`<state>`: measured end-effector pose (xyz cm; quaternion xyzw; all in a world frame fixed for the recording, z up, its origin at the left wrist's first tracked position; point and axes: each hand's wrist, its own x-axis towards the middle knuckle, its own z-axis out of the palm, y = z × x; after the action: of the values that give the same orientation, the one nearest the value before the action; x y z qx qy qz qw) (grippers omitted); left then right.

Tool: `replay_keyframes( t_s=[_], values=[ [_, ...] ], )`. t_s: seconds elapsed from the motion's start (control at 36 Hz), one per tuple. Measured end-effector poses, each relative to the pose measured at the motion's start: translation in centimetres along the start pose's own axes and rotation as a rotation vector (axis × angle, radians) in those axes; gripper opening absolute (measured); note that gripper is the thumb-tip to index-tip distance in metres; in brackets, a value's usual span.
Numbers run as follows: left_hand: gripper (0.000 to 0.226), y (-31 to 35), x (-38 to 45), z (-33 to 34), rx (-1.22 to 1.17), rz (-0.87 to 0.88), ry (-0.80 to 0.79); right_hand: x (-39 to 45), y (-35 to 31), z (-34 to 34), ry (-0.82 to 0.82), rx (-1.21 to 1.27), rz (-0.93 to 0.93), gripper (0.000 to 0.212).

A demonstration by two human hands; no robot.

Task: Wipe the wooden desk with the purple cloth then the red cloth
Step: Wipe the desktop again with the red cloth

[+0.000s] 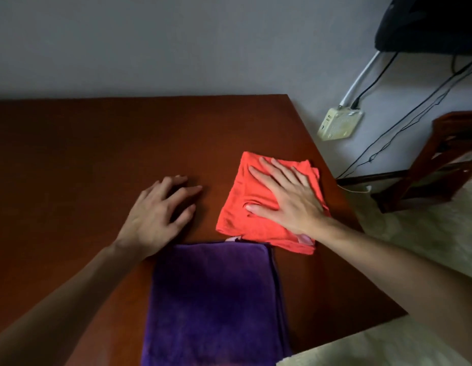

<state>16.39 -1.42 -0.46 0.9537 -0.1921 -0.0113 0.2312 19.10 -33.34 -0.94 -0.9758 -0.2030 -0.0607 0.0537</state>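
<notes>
The red cloth [237, 207], folded into a square, lies on the wooden desk [84, 149] near its right edge. My right hand [285, 196] presses flat on it with straight, spread fingers. The purple cloth [213, 305], folded, lies flat at the desk's near edge, just in front of the red one. My left hand [161, 210] rests on the bare wood to the left of the red cloth, fingers loosely bent and holding nothing.
The desk's back edge meets a grey wall. To the right of the desk, a wall socket box [337, 122] with cables, a dark wooden chair [446, 159] and pale floor covering [419, 225]. A dark object [430, 22] hangs at the top right.
</notes>
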Motion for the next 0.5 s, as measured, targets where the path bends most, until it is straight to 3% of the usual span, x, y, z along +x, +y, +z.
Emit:
replay_keyframes(
  t_s=[0.28,0.39,0.5],
  values=[
    [0.056,0.4,1.5,0.7,0.062,-0.017,-0.053,10.8,9.6,-0.7,-0.167,0.039,-0.441,0.075],
    [0.054,0.9,1.4,0.8,0.112,-0.025,-0.057,15.9,12.5,-0.6,-0.172,0.042,-0.472,0.074],
    [0.053,0.9,1.4,0.7,0.14,-0.027,-0.044,19.8,14.4,-0.2,-0.143,0.036,-0.387,0.072]
  ],
)
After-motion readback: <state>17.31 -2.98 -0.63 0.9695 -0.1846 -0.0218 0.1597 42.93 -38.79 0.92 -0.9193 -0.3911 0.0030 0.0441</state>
